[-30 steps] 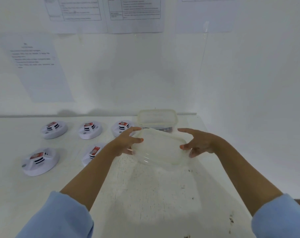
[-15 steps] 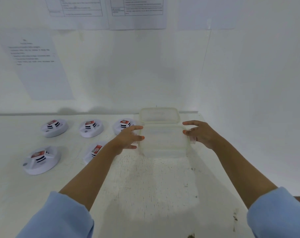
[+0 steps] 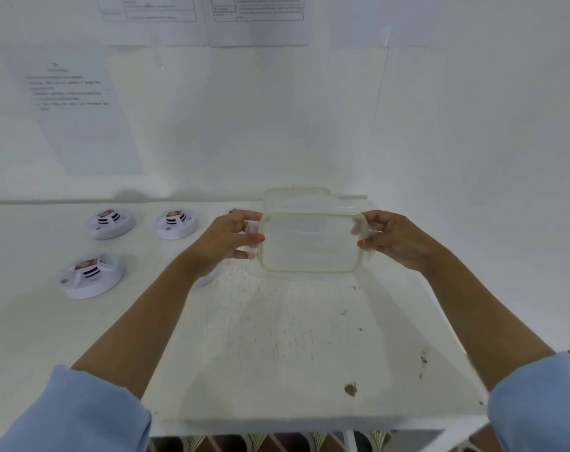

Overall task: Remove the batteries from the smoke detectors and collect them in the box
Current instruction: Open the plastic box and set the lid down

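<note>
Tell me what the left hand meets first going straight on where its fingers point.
The clear lid, whose left edge the left hand grips; past it, probably the right hand.

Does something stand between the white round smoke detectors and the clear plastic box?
Yes. The clear rectangular lid with a greenish rim, gripped upright by the left hand and the right hand, stands just in front of the clear plastic box. The box's top looks uncovered.

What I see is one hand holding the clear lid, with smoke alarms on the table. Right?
No. In the head view two hands hold the clear lid: the left hand and the right hand. The smoke alarms are on the table.
</note>
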Available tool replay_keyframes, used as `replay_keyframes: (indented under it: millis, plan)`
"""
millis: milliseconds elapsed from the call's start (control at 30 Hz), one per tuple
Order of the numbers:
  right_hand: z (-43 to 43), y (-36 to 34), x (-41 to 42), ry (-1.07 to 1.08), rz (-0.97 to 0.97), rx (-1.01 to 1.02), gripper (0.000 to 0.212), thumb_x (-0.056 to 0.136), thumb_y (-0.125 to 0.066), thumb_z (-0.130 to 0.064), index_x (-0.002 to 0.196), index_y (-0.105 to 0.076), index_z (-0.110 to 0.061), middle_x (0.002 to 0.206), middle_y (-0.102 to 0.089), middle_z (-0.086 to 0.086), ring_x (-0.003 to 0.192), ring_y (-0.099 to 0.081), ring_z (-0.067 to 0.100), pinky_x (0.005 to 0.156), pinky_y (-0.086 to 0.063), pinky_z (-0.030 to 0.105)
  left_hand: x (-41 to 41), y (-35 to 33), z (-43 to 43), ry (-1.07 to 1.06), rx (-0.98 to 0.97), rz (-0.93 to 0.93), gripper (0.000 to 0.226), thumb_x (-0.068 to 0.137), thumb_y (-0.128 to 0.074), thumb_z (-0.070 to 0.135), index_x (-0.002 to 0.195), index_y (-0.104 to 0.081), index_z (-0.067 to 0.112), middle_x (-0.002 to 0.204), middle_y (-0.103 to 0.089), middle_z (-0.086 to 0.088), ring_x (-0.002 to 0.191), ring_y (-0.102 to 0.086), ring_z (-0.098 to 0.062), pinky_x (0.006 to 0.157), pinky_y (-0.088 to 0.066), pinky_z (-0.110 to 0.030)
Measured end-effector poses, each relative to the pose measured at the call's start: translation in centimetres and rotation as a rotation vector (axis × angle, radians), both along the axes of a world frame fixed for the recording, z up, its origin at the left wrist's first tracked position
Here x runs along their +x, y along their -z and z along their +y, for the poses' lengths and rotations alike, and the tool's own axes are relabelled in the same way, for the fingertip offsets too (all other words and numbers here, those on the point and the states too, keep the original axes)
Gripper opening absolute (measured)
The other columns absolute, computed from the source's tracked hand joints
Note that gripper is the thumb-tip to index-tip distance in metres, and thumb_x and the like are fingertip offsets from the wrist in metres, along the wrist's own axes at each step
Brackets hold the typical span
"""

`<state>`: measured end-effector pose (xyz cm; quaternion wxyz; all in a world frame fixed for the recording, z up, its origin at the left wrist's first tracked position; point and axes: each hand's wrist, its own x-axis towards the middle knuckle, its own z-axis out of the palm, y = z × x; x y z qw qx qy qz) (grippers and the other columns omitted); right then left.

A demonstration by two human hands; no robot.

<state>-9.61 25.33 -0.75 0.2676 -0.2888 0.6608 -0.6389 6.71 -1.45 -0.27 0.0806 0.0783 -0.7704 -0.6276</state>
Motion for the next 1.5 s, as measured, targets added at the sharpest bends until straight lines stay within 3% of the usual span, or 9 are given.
replay_keyframes:
  millis: [133,233,433,533,733,900,1133,1267,1500]
  plan:
    - [2.1,0.9,2.1,-0.129,0.051,0.028,0.036,0.055,-0.075,0.015,0.068,-0.072,-0.018,0.072,-0.068,-0.002,0.070,-0.063,0.009,0.072,-0.053,0.019,2.7,1.2,1.2,0.133,-0.067,0.018,0.020,0.072,-0.073,0.002,0.085,-0.064,0.015,0.082,-0.069,0.007,0.080,-0.064,-0.008,0.075,-0.053,-0.022]
    - [3.4,2.4,3.5,-0.105,0.225,0.143,0.027,0.059,-0.076,0.011,0.073,-0.071,-0.011,0.083,-0.070,-0.001,0.081,-0.065,0.010,0.082,-0.051,0.020,4.0,2.8,2.5,0.128,-0.218,-0.044,0.025,0.074,-0.069,-0.011,0.079,-0.063,0.013,0.069,-0.068,0.013,0.070,-0.062,0.001,0.068,-0.050,-0.013]
    - [4.5,6.6,5.7,-0.116,0.575,0.288,0.041,0.068,-0.066,0.017,0.086,-0.070,-0.020,0.102,-0.065,-0.001,0.093,-0.054,-0.013,0.085,-0.039,0.004,4.8,6.0,3.7,0.121,-0.541,-0.052,0.047,0.067,-0.066,-0.015,0.064,-0.063,0.032,0.086,-0.067,0.008,0.085,-0.061,-0.007,0.075,-0.050,-0.019]
    - [4.5,8.0,5.7,-0.109,0.686,0.377,0.053,0.070,-0.054,0.020,0.088,-0.071,-0.027,0.115,-0.060,-0.004,0.104,-0.044,-0.012,0.091,-0.032,0.002,5.0,6.9,4.2,0.165,-0.630,-0.059,0.040,0.065,-0.059,-0.019,0.067,-0.061,0.021,0.086,-0.061,0.008,0.088,-0.058,-0.013,0.071,-0.049,-0.032]
    - [4.2,7.2,5.1,-0.186,0.762,0.514,0.066,0.064,-0.032,0.026,0.097,-0.072,-0.016,0.124,-0.046,-0.010,0.118,-0.035,0.003,0.097,-0.021,0.000,4.2,6.3,4.0,0.246,-0.716,-0.151,0.051,0.066,-0.044,-0.020,0.077,-0.062,0.027,0.104,-0.059,0.005,0.102,-0.052,-0.007,0.079,-0.034,-0.006]
    - [1.3,3.2,1.4,0.141,0.429,0.193,0.055,0.073,-0.048,0.021,0.100,-0.064,-0.024,0.105,-0.057,0.003,0.087,-0.052,0.010,0.079,-0.040,0.017,0.9,3.1,1.6,-0.078,-0.438,0.007,0.042,0.080,-0.052,-0.011,0.083,-0.062,0.030,0.094,-0.061,0.009,0.081,-0.053,-0.011,0.070,-0.044,-0.013]
    - [-5.4,1.5,-6.2,0.153,-0.046,0.143,0.040,0.090,-0.054,-0.012,0.129,-0.050,-0.017,0.091,-0.056,-0.001,0.073,-0.047,0.016,0.081,-0.041,0.029,-8.2,1.8,-2.8,-0.193,0.104,-0.157,0.027,0.087,-0.061,0.010,0.112,-0.051,0.018,0.095,-0.050,-0.004,0.078,-0.053,-0.017,0.077,-0.050,-0.027]
    - [-8.3,2.2,-9.3,0.157,-0.050,0.221,0.041,0.091,-0.055,-0.020,0.131,-0.046,-0.026,0.112,-0.049,0.000,0.078,-0.050,0.014,0.092,-0.039,0.031,-12.0,2.4,-4.8,-0.167,0.107,-0.289,0.045,0.088,-0.062,0.025,0.126,-0.041,0.016,0.109,-0.048,-0.013,0.091,-0.053,-0.023,0.084,-0.050,-0.031]
    - [-10.5,2.4,-13.3,0.110,-0.037,0.288,0.044,0.085,-0.064,-0.014,0.126,-0.052,-0.027,0.100,-0.053,0.008,0.077,-0.049,0.025,0.084,-0.054,0.036,-16.5,2.5,-6.2,-0.163,0.065,-0.287,0.045,0.094,-0.052,0.021,0.135,-0.035,0.018,0.121,-0.045,-0.016,0.093,-0.052,-0.027,0.076,-0.051,-0.030]
